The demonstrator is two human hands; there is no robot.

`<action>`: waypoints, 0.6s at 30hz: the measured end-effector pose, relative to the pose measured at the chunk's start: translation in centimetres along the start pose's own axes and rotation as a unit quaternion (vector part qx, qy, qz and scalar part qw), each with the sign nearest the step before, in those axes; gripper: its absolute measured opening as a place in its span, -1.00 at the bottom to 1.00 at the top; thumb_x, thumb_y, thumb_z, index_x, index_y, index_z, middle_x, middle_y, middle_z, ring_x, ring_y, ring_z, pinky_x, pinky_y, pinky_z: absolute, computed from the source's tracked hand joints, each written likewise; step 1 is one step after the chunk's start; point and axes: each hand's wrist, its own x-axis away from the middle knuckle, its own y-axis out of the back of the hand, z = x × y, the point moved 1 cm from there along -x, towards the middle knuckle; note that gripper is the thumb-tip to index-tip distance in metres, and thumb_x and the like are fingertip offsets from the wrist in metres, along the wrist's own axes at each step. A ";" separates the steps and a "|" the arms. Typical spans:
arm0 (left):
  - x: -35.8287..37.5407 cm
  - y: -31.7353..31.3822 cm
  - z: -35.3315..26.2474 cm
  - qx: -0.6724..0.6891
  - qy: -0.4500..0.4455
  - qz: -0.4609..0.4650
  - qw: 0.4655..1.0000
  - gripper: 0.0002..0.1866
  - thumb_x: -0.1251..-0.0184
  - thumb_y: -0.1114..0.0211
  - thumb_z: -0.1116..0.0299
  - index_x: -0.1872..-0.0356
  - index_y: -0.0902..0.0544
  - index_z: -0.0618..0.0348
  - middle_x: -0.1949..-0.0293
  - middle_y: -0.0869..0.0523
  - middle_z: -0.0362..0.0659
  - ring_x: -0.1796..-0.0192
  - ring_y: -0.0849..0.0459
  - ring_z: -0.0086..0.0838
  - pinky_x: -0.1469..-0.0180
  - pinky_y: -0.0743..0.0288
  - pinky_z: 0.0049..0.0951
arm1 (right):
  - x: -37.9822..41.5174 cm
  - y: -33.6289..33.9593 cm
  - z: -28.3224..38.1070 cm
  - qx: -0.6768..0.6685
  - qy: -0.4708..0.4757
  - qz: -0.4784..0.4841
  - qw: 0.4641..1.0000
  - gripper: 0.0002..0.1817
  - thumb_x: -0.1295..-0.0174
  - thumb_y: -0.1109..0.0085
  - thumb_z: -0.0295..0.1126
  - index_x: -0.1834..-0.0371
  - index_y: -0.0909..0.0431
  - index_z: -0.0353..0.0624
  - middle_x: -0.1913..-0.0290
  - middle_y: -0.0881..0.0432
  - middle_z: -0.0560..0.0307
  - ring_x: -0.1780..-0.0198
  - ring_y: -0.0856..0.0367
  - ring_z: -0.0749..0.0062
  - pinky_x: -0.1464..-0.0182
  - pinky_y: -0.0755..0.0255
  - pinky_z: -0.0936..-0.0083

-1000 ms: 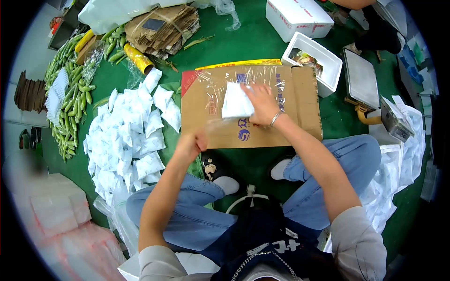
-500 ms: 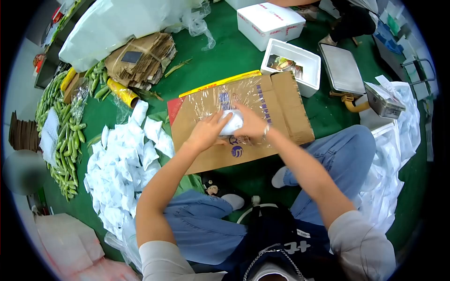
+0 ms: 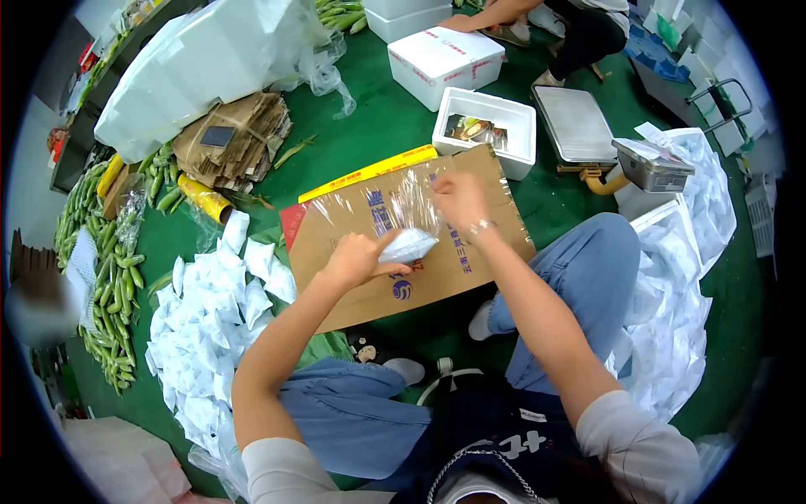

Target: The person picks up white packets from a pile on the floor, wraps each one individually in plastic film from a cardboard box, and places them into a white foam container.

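Observation:
A small white packet (image 3: pixel 409 245) lies on a brown cardboard sheet (image 3: pixel 336 290) in front of me. My left hand (image 3: pixel 357 259) grips its left end, thumb on top and fingers low along its near side. Clear plastic film (image 3: pixel 413 200) spreads over the cardboard beyond the packet, creased and shiny. At the film's right edge my right hand (image 3: pixel 462 202) is closed and slightly blurred, with the film gathered toward its fingers. A heap of similar white packets (image 3: pixel 210 328) lies to my left, beside the cardboard.
Behind the cardboard stand an open foam box (image 3: pixel 525 151) and a lidded one (image 3: pixel 445 63). A platform scale (image 3: pixel 575 126) is to their right. More white packets (image 3: pixel 663 286) lie at my right. Green pods (image 3: pixel 117 277) and stacked cardboard (image 3: pixel 235 134) are at left. Another person's hand (image 3: pixel 462 23) is near the lidded box.
My right hand has left the packet and moved up and right along the film, closing. My left hand still has the packet, now nearer me. The view has shifted slightly.

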 end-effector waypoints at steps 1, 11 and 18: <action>0.1 1.4 -1.1 0.042 0.039 0.016 0.998 -0.43 -0.13 -0.34 -0.18 0.06 -0.69 0.10 0.50 -0.68 0.11 0.38 -0.72 -0.13 0.23 -0.58 -0.22 | -0.6 -1.3 1.0 0.064 0.015 0.042 0.997 -0.81 -0.08 -0.15 -0.47 0.26 -0.66 -0.29 0.42 -0.65 -0.17 0.31 -0.65 -0.09 0.22 -0.54 0.22; 0.9 -4.2 4.0 0.487 0.260 0.241 0.798 -0.55 -0.40 -0.09 0.11 -0.01 -0.63 0.33 0.08 -0.70 -0.15 0.09 -0.61 -0.46 0.00 -0.47 -0.45 | 12.7 -1.9 1.5 0.283 0.367 0.179 0.868 -0.33 -0.07 -0.07 -0.46 -0.31 -0.20 -0.45 -0.32 -0.27 -0.28 -0.38 -0.23 -0.02 -0.39 -0.16 0.24; -0.1 -5.3 2.2 0.043 0.138 0.214 0.966 -0.54 -0.31 -0.18 0.03 0.02 -0.59 0.26 0.06 -0.65 0.10 0.09 -0.64 -0.03 0.04 -0.49 -0.11 | 10.7 -3.5 -0.4 0.231 0.262 0.375 0.859 0.06 0.34 -0.41 -0.18 -0.27 -0.18 -0.57 -0.08 -0.45 -0.37 -0.17 -0.44 -0.08 -0.24 -0.35 0.32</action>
